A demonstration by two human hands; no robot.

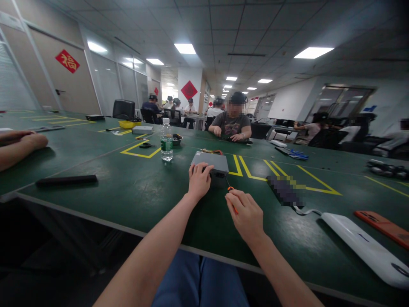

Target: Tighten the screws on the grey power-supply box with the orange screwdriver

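Most of the screwdriver is swallowed by the right hand: I catch only bits of its orange and black handle and a thin shaft, and I can't make out whether the tip touches the grey metal box. The left hand covers the box's near left part, and its lower front is lost in shadow. Coloured wires show along its far side, partly hidden. Over on the right, the orange phone runs out of view, as does a forearm at the far left, and a dark object is blurred into blocks.

As for the fingers, the right ones are curled closed around the screwdriver's handle. The left ones, bent and slightly apart, lie on the box's top; I can't tell whether the thumb clasps it from below. The box sits on the green surface straight ahead of the person, to the right of a water bottle
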